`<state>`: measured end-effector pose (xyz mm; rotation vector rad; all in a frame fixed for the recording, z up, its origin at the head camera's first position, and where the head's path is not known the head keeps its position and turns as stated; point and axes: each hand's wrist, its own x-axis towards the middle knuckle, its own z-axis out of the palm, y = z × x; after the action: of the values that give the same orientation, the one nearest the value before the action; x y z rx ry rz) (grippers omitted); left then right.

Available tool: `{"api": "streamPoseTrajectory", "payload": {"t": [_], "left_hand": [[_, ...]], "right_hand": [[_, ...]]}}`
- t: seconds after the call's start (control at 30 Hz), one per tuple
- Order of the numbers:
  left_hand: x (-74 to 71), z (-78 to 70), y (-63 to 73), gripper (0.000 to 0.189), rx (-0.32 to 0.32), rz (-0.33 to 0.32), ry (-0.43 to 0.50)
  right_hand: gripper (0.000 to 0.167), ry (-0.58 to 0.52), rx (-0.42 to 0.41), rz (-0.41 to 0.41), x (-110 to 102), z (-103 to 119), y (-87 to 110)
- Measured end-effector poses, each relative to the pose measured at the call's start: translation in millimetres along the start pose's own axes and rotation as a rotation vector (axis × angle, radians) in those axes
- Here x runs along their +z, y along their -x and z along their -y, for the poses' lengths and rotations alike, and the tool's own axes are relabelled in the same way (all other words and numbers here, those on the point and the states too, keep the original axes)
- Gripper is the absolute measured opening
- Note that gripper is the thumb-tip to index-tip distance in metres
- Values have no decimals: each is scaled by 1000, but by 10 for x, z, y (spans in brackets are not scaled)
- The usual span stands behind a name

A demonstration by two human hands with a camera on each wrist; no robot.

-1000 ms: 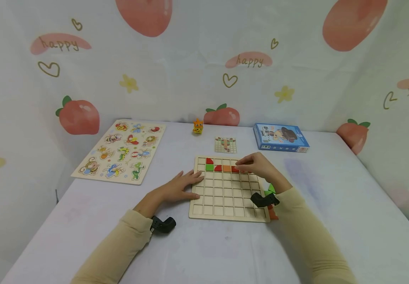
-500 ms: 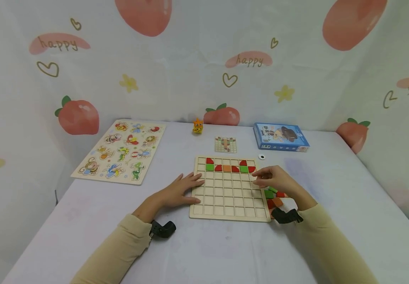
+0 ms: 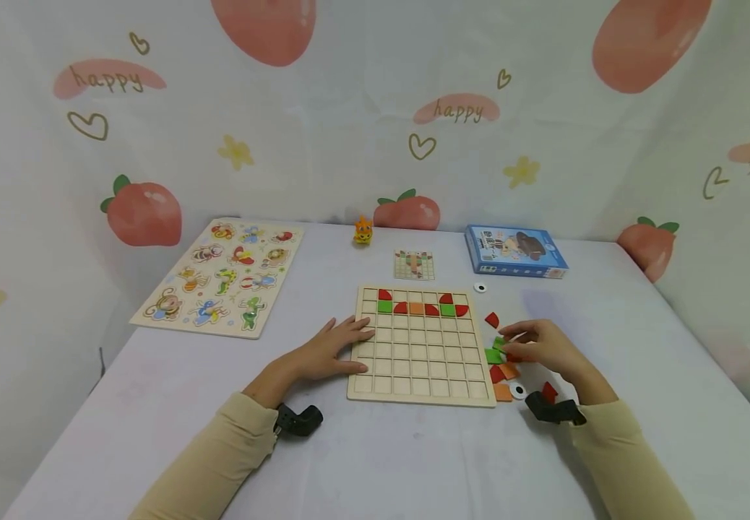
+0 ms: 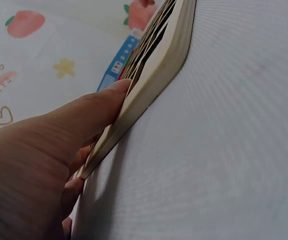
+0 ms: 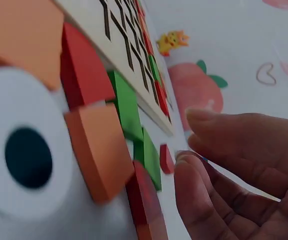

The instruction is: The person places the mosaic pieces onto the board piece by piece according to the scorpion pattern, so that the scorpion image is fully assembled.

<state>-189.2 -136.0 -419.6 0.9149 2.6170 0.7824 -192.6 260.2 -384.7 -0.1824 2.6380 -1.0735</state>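
Note:
My left hand (image 3: pixel 329 350) lies with spread fingers along the left edge of a wooden grid board (image 3: pixel 420 399). In the left wrist view its thumb (image 4: pixel 91 112) touches the board's rim. Near the board's far edge sit red quarter-round tiles (image 3: pixel 462 310), two green square tiles (image 3: pixel 384 308) and an orange square tile (image 3: pixel 417 309). My right hand (image 3: pixel 547 350) hovers over loose tiles right of the board; the right wrist view shows a gap between thumb and fingers, holding nothing. Nearest it are loose green tiles (image 5: pixel 126 107), a red tile (image 5: pixel 144 197) and an orange tile (image 5: pixel 104 150).
White discs with dark centres (image 3: pixel 517 391) lie among and beyond the loose tiles. A pattern card (image 3: pixel 414 265), an orange-yellow toy figure (image 3: pixel 363 231) and a blue box (image 3: pixel 514 250) stand behind the board. An animal puzzle board (image 3: pixel 219 278) lies at the left.
My right hand has left the board's far right part and moved right and nearer to the loose tiles, uncovering green and red tiles in the grid. My left hand has stayed put.

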Motion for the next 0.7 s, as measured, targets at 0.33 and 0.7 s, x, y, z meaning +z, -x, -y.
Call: {"api": "streamPoseTrajectory", "payload": {"t": [0.33,0.7], "left_hand": [[19,27,-25,67,19,-3,-5],[22,33,-11,66,3,-4,0]], "right_hand": [[36,26,-25,5,-32,-213,61],[33,43,-29,-16,-1,-226,52]]}}
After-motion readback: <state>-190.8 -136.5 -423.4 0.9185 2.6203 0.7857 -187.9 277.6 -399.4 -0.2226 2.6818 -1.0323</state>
